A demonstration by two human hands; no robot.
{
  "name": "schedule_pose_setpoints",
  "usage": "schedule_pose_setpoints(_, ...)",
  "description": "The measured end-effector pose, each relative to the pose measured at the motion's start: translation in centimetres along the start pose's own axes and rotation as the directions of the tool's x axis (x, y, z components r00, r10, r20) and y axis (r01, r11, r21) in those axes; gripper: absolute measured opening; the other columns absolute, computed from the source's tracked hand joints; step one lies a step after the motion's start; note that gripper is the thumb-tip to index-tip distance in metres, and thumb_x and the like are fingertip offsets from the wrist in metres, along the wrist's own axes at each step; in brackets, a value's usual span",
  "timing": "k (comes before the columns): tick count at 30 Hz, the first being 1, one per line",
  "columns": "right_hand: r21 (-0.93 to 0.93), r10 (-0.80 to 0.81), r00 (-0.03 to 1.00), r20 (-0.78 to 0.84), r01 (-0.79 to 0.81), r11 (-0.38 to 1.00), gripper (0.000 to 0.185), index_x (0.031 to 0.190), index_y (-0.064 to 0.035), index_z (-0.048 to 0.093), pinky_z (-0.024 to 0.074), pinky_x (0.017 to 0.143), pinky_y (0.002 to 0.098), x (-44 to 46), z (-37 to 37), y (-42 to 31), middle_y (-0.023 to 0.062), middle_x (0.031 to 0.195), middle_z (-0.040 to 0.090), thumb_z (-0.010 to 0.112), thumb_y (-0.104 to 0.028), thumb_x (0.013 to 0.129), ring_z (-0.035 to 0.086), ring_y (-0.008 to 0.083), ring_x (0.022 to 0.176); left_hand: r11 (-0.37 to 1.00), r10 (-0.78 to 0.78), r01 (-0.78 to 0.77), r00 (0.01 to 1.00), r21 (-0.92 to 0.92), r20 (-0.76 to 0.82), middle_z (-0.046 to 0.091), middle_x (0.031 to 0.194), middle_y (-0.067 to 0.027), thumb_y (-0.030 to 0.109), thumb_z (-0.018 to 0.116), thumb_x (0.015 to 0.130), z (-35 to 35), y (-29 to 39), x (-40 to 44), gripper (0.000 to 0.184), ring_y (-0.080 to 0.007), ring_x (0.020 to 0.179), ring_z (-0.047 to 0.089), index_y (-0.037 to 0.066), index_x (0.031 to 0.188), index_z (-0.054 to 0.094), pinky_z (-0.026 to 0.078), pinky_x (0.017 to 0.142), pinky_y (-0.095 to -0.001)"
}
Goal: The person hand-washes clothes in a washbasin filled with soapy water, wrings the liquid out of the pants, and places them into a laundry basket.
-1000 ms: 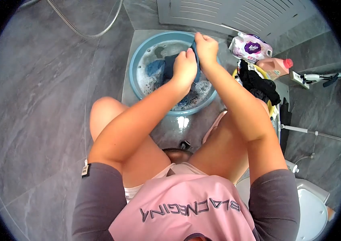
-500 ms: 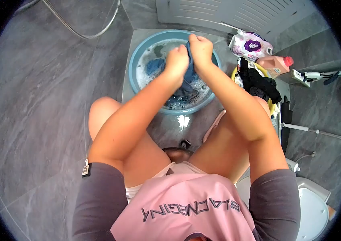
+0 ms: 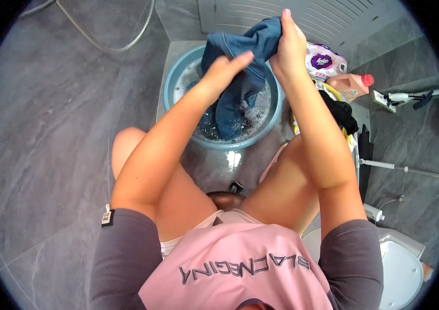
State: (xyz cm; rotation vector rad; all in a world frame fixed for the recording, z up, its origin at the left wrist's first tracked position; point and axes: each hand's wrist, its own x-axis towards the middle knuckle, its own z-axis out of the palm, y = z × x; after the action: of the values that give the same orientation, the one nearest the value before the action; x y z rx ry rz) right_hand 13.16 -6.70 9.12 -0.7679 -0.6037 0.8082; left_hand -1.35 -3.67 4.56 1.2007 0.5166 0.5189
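A wet dark blue cloth is lifted over a round blue basin of sudsy water, its lower end hanging down into the basin. My right hand is closed on the cloth's upper right part, thumb pointing up. On the other side, my left hand grips the cloth near its middle, slightly blurred, with the thumb lying across the fabric. Part of the cloth fans out beyond my left hand, over the basin's far rim.
Right of the basin are a white and purple package, a pink bottle with a red cap and a yellow basin holding black clothing. A metal shower hose hangs at upper left.
Both hands have moved apart, my right one up and to the right, my left one slightly left. The cloth has been raised and spread out between them.
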Motion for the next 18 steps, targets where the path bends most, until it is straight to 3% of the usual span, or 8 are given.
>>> schedule_pose_setpoints(1, 0.001, -0.002, 1.000, -0.001, 0.002, 1.000, 0.028, 0.084, -0.0038, 0.055, 0.0494, 0.063, 0.0321, -0.1, 0.2, -0.6, 0.0068, 0.076, 0.060, 0.049, -0.030, 0.090, 0.059, 0.0179, 0.065, 0.980, 0.099, -0.112, 0.991, 0.166, 0.084, 0.052, 0.119, -0.0070, 0.031, 0.064, 0.079, 0.1, -0.3, -0.4, 0.054, -0.0179, 0.106, 0.049, 0.003, 0.123, 0.048, 0.035, 0.095, -0.0292)
schedule_pose_setpoints(4, 0.082, 0.224, 0.974, 0.016, -0.225, 0.971, 0.029, 0.087, -0.0034, 0.056, 0.0500, 0.064, 0.0324, -0.3, -0.4, -1.1, 0.0084, 0.078, 0.062, 0.051, -0.032, 0.089, 0.060, 0.0193, 0.066, 0.939, -0.114, 0.007, 0.949, 0.343, 0.293, 0.052, 0.121, -0.0082, 0.022, 0.074, 0.070, -0.8, -0.7, -0.5, 0.064, -0.0178, 0.111, 0.046, 0.001, 0.124, 0.047, 0.034, 0.097, -0.0299)
schedule_pose_setpoints(6, 0.205, 0.381, 0.883, 0.273, -0.441, 0.874, 0.030, 0.088, -0.0040, 0.057, 0.0503, 0.064, 0.0324, 0.2, -1.5, -0.4, 0.0089, 0.080, 0.062, 0.052, -0.034, 0.088, 0.060, 0.0198, 0.067, 0.898, -0.126, -0.019, 0.946, 0.439, 0.298, 0.052, 0.121, -0.0080, 0.017, 0.074, 0.070, -1.0, -1.4, 0.0, 0.062, -0.0183, 0.111, 0.046, 0.001, 0.124, 0.047, 0.035, 0.097, -0.0306)
schedule_pose_setpoints(8, 0.198, 0.411, 0.867, 0.283, -0.472, 0.859, 0.033, 0.087, -0.0049, 0.058, 0.0495, 0.062, 0.0316, 0.3, -1.6, 0.1, 0.0073, 0.078, 0.062, 0.050, -0.037, 0.088, 0.059, 0.0183, 0.066, 0.911, -0.032, -0.032, 0.988, 0.411, 0.149, 0.052, 0.120, -0.0075, 0.024, 0.070, 0.075, -1.1, -2.6, 0.7, 0.057, -0.0170, 0.108, 0.048, 0.002, 0.123, 0.048, 0.037, 0.093, -0.0285)
schedule_pose_setpoints(11, -0.161, 0.336, 0.931, 0.139, -0.314, 0.936, 0.037, 0.085, -0.0051, 0.057, 0.0474, 0.065, 0.0300, 0.5, -1.4, 0.1, 0.0045, 0.075, 0.060, 0.049, -0.041, 0.088, 0.057, 0.0155, 0.067, 0.951, 0.018, -0.007, 0.999, 0.309, -0.033, 0.054, 0.117, -0.0056, 0.022, 0.067, 0.078, 1.2, 0.5, -0.2, 0.051, -0.0149, 0.106, 0.049, 0.003, 0.122, 0.049, 0.038, 0.091, -0.0277)
schedule_pose_setpoints(14, -0.670, 0.308, 0.951, -0.021, -0.242, 0.702, 0.053, 0.101, -0.0030, 0.056, 0.0424, 0.075, 0.0296, 0.0, -2.3, 0.6, 0.0046, 0.091, 0.057, 0.050, -0.053, 0.083, 0.053, 0.0141, 0.084, 0.972, 0.152, -0.120, 0.977, 0.204, -0.149, 0.056, 0.113, -0.0044, 0.018, 0.064, 0.079, 0.0, -0.9, 0.7, 0.043, -0.0137, 0.103, 0.051, 0.003, 0.118, 0.052, 0.040, 0.087, -0.0269)
schedule_pose_setpoints(16, -0.824, 0.456, 0.874, 0.168, -0.129, 0.552, 0.063, 0.115, 0.0007, 0.050, 0.0421, 0.080, 0.0305, -1.2, -2.2, 0.3, 0.0088, 0.107, 0.055, 0.058, -0.051, 0.079, 0.052, 0.0156, 0.094, 0.981, 0.154, -0.098, 0.920, 0.168, -0.360, 0.058, 0.108, -0.0091, 0.013, 0.059, 0.079, -0.3, -0.6, 1.0, 0.034, -0.0189, 0.095, 0.056, 0.000, 0.110, 0.054, 0.044, 0.083, -0.0304)
schedule_pose_setpoints(18, -0.784, 0.330, 0.819, 0.469, 0.214, 0.583, 0.053, 0.113, 0.0010, 0.051, 0.0434, 0.080, 0.0305, -2.2, -3.9, 4.0, 0.0104, 0.106, 0.057, 0.065, -0.036, 0.078, 0.052, 0.0146, 0.095, 0.997, 0.042, -0.012, 0.908, 0.075, -0.417, 0.060, 0.102, -0.0097, 0.014, 0.059, 0.080, -1.5, -1.7, 1.7, 0.030, -0.0197, 0.089, 0.058, -0.002, 0.105, 0.056, 0.046, 0.078, -0.0307)
